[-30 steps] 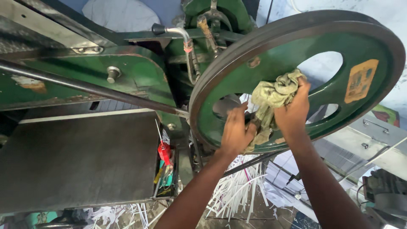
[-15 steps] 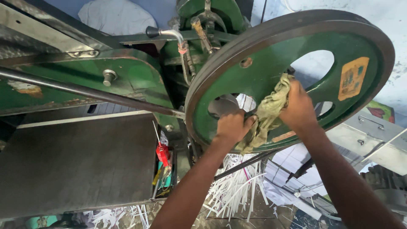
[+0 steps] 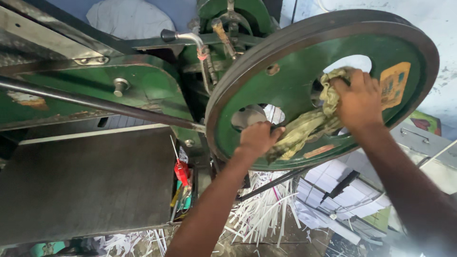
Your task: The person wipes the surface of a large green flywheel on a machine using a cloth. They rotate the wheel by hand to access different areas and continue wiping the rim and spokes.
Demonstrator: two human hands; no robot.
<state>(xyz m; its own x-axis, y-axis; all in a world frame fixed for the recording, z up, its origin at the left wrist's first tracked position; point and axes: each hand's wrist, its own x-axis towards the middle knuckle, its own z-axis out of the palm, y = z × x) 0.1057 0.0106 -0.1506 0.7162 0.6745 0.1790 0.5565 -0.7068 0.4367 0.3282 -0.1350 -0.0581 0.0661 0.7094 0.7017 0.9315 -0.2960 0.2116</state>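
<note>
Curling both hands' fingers [image 3: 354, 81] round rag [image 3: 304, 131] on flywheel [image 3: 295, 76].

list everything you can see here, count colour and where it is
flywheel: one, green face with dark rim and cut-out openings, right of centre
rag: one, dirty yellowish-green, draped across the wheel's face
label: one, orange-yellow, on the wheel near its right rim
machine frame: one, green, worn, left of the wheel
metal bar: one, dark, slanting from left edge towards the wheel
flat table: one, dark grey, lower left
red-handled tool: one, in a slot beside the table
paper strips: many, white, on the floor below the wheel
paper stack: one, white, lower right
left hand: one, gripping an opening edge by the rag's lower end
right hand: one, pressing the rag's upper end on the wheel
</note>
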